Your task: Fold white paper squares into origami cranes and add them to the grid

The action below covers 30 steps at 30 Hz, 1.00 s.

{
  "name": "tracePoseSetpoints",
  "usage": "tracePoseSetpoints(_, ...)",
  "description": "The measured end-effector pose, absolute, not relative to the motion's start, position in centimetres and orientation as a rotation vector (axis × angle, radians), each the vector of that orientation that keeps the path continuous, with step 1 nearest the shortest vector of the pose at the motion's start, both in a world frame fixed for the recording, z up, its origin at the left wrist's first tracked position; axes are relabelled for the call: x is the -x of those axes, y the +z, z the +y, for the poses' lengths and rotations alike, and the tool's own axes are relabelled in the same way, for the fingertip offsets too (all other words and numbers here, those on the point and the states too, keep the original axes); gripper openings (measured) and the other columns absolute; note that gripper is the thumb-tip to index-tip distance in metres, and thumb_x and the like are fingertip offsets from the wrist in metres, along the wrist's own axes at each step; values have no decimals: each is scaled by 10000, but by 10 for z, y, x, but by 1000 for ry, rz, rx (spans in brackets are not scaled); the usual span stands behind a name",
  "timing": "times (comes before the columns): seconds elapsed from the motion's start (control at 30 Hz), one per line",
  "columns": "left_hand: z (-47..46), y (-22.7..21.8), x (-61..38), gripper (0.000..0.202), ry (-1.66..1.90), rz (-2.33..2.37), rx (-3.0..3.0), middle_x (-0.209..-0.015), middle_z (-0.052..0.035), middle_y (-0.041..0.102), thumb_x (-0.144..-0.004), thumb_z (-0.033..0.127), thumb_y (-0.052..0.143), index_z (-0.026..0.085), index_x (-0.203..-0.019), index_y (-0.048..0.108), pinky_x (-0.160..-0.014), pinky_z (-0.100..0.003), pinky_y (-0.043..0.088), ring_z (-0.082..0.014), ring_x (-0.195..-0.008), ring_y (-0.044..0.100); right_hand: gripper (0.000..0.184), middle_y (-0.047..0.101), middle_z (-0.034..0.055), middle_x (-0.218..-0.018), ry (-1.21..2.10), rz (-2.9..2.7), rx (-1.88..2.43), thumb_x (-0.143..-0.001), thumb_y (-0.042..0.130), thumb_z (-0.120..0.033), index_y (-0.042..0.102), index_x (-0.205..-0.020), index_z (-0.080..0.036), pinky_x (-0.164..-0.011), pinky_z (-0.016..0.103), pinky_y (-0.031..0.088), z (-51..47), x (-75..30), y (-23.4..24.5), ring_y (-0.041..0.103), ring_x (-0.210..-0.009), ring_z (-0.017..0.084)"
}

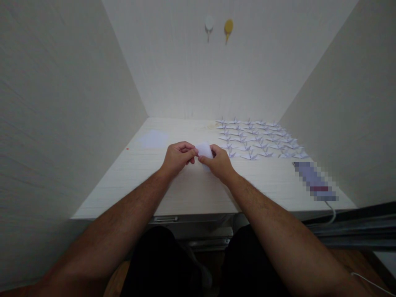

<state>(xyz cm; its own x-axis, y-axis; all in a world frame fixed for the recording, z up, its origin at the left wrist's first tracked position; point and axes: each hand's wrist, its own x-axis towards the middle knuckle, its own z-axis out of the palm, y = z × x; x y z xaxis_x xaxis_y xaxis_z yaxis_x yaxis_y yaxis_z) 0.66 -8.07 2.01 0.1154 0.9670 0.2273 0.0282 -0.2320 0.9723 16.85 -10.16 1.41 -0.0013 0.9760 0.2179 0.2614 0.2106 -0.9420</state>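
Observation:
Just above the middle of the white table, a small piece of white paper (203, 149) is held up between my two hands. My right hand (219, 161) is closed on its right side, thumb across the near face and fingers behind. My left hand (182, 156) pinches at the paper's left edge, with thumb and index fingertip together. Whether the paper is folded is hard to make out. Several folded white paper cranes (260, 144) stand in rows beyond my right hand. Left of my left hand lies a pale stack of white paper (154, 139).
A blurred-out phone-like device (315, 181) lies on the table (130, 189) at the right, with a white cable (333, 212) running off the front edge. Walls close in on both sides and behind. Two hooks (228, 27) hang on the back wall. A tiny red speck (127, 149) is at left.

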Motion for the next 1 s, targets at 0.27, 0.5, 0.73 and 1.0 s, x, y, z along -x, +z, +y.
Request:
tracePoseSetpoints(0.27,-81,21,-8,156,1262,1049,-1434,-503,-5,614,-671,269,752,154,-662,647,-408,-200,320,-81,-408,501,319,650,-1,-792,871,-1496,1266,-668,733,-368,642,-900,-170,-630,276,432,-104,-169,16,556,-703,151)
tracePoseSetpoints(0.5,-81,22,-8,137,1286,1096,-1422,-492,10,596,-662,245,734,158,-643,630,-404,-196,317,-70,-400,475,325,657,9,-757,986,-1422,1164,-683,728,-417,650,-873,-165,-594,266,429,-106,-165,19,565,-668,145)
tracePoseSetpoints(0.73,-81,22,-8,142,1273,1071,-1422,-495,12,594,-656,257,738,156,-644,638,-419,-201,341,-72,-411,477,242,644,3,-693,958,-1349,1177,-729,665,-406,660,-808,-178,-557,262,411,-104,-165,17,552,-612,137)
tracePoseSetpoints(1.0,-81,22,-9,148,1272,1079,-1411,-480,17,584,-640,259,739,158,-636,632,-420,-202,341,-74,-407,471,230,648,6,-692,972,-1338,1203,-717,659,-399,648,-794,-183,-545,261,406,-106,-164,21,558,-609,139)
